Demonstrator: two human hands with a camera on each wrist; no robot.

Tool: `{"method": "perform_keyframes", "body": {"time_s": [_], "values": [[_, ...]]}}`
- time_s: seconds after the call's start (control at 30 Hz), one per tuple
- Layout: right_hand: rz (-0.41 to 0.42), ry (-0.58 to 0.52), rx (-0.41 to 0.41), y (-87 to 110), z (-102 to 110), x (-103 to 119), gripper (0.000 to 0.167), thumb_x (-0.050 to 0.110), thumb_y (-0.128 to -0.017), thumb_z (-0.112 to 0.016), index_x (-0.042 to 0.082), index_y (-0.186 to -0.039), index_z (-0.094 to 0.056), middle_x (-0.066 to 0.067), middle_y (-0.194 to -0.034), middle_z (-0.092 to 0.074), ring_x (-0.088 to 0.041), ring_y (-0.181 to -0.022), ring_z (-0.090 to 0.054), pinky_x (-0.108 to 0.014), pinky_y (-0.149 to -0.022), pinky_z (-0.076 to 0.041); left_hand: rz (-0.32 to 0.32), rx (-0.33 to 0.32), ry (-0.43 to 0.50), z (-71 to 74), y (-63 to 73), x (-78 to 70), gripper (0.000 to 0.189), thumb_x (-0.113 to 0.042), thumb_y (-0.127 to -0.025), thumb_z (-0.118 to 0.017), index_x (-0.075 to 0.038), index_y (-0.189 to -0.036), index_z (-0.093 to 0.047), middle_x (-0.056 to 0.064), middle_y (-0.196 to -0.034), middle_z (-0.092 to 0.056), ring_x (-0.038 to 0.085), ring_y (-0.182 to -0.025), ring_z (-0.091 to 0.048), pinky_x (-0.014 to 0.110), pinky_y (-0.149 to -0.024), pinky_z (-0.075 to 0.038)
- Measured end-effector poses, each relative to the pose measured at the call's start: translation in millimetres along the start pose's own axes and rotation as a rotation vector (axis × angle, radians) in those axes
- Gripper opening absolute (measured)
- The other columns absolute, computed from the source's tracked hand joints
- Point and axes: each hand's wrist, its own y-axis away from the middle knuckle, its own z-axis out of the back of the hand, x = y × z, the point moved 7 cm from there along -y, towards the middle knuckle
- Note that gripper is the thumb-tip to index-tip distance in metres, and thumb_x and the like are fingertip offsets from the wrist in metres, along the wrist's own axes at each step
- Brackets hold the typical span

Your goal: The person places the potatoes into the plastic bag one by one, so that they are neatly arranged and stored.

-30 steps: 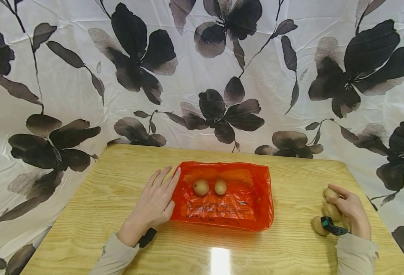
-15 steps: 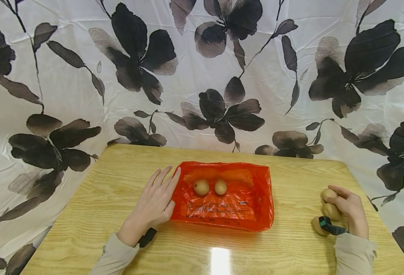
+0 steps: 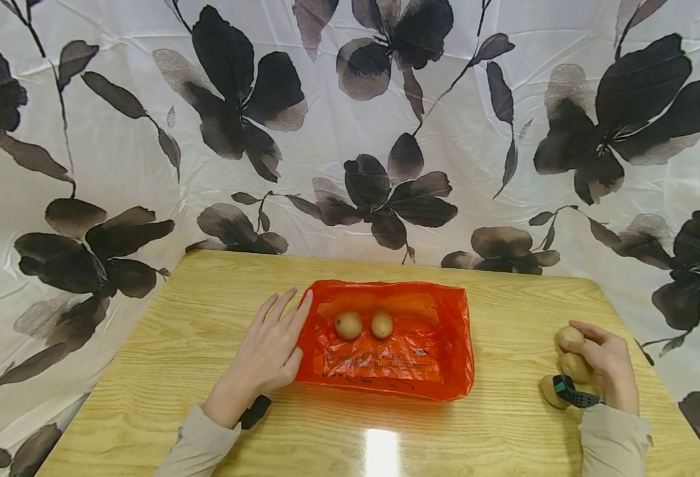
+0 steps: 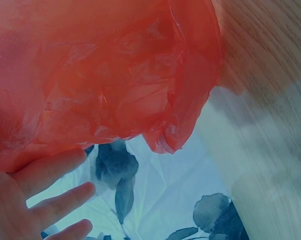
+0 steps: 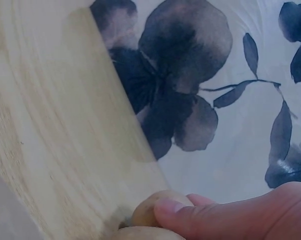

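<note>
In the head view a red plastic bag lies spread open like a tray at mid-table. Two potatoes, one on the left and one on the right, rest inside it. My left hand has its fingers extended along the bag's left side, touching it; the left wrist view shows those fingers beside the red film. Over at the right, my right hand grips a potato between thumb and fingers. Another potato sits just below it, and a third potato is partly hidden by the wrist strap.
The wooden table has its right edge close beyond the right hand. A floral cloth hangs behind and around the table. Black bands are on both wrists.
My right hand has shifted very slightly left with the gripped potato. The left hand, bag and the two potatoes in it stay where they were.
</note>
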Motion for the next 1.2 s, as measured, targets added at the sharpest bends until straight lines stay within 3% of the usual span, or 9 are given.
{"method": "perform_keyframes", "body": {"time_s": [0.13,0.23,0.43,0.57,0.7,0.9,1.03,1.13,1.2], "values": [[0.005,0.034,-0.001,1.9,0,3,0.046,0.015,-0.089,-0.072,0.012,-0.133,-0.060,-0.018,-0.128,-0.050,0.007,-0.080,-0.052,-0.019,-0.069,-0.052,0.000,-0.006,0.001,-0.1,-0.2,0.1,0.072,-0.016,-0.077,-0.041,0.008,-0.144,-0.042,0.019,-0.132,-0.061,0.040,-0.134,-0.043,0.056,-0.111,-0.031],[0.020,0.067,-0.014,4.0,1,7,0.049,0.018,-0.089,-0.072,0.009,-0.136,-0.059,-0.021,-0.132,-0.046,0.007,-0.081,-0.051,-0.018,-0.068,-0.052,0.000,-0.007,0.000,0.2,-0.1,0.2,0.072,-0.016,-0.076,-0.041,0.008,-0.144,-0.042,0.019,-0.132,-0.061,0.040,-0.134,-0.043,0.055,-0.111,-0.030],[0.075,0.097,-0.047,9.7,3,16,0.047,0.015,-0.089,-0.071,0.016,-0.135,-0.063,0.012,-0.112,-0.055,0.004,-0.090,-0.046,-0.013,-0.071,-0.045,0.001,0.000,-0.001,0.4,0.2,0.0,0.072,-0.016,-0.077,-0.041,0.008,-0.144,-0.042,0.019,-0.132,-0.061,0.040,-0.135,-0.043,0.055,-0.112,-0.029],[0.139,0.034,-0.032,13.9,3,25,0.037,0.010,-0.088,-0.070,0.033,-0.118,-0.069,0.025,-0.096,-0.054,0.004,-0.084,-0.051,-0.016,-0.067,-0.047,0.003,0.003,-0.002,0.3,0.3,0.2,0.072,-0.016,-0.077,-0.040,0.008,-0.144,-0.042,0.019,-0.132,-0.061,0.040,-0.135,-0.043,0.054,-0.113,-0.028],[0.134,0.057,-0.047,15.8,2,33,0.040,0.010,-0.088,-0.069,0.028,-0.124,-0.068,0.029,-0.097,-0.053,-0.013,-0.104,-0.054,-0.020,-0.077,-0.044,0.001,0.000,-0.002,0.3,0.4,0.1,0.071,-0.017,-0.077,-0.040,0.008,-0.144,-0.042,0.019,-0.131,-0.061,0.040,-0.135,-0.043,0.054,-0.113,-0.028],[0.106,0.097,-0.053,18.4,-1,42,0.057,0.017,-0.091,-0.068,0.007,-0.145,-0.052,0.029,-0.107,-0.050,-0.039,-0.135,-0.028,-0.045,-0.101,-0.030,-0.004,-0.008,-0.002,0.2,-0.1,0.1,0.071,-0.017,-0.077,-0.041,0.009,-0.143,-0.043,0.019,-0.132,-0.061,0.040,-0.134,-0.043,0.055,-0.112,-0.029],[0.134,0.139,-0.056,21.7,-3,50,0.060,0.020,-0.091,-0.070,0.006,-0.146,-0.050,0.024,-0.115,-0.052,-0.031,-0.126,-0.040,-0.035,-0.095,-0.036,-0.009,-0.015,-0.002,0.5,-0.5,0.1,0.071,-0.017,-0.077,-0.040,0.009,-0.143,-0.043,0.019,-0.131,-0.061,0.041,-0.134,-0.043,0.056,-0.110,-0.032],[0.174,0.179,-0.066,24.2,-4,58,0.058,0.019,-0.089,-0.072,0.004,-0.143,-0.054,0.025,-0.112,-0.052,-0.010,-0.105,-0.051,-0.019,-0.079,-0.040,-0.011,-0.020,-0.002,0.5,-0.6,0.3,0.071,-0.017,-0.076,-0.041,0.009,-0.143,-0.043,0.019,-0.130,-0.062,0.041,-0.134,-0.043,0.057,-0.109,-0.033],[0.196,0.187,-0.065,26.2,-5,63,0.057,0.018,-0.089,-0.073,0.003,-0.141,-0.055,0.026,-0.109,-0.052,0.003,-0.093,-0.048,-0.015,-0.073,-0.042,-0.009,-0.022,0.000,0.7,-0.6,0.2,0.071,-0.017,-0.076,-0.040,0.009,-0.143,-0.044,0.019,-0.130,-0.062,0.041,-0.134,-0.043,0.057,-0.109,-0.033]]}}
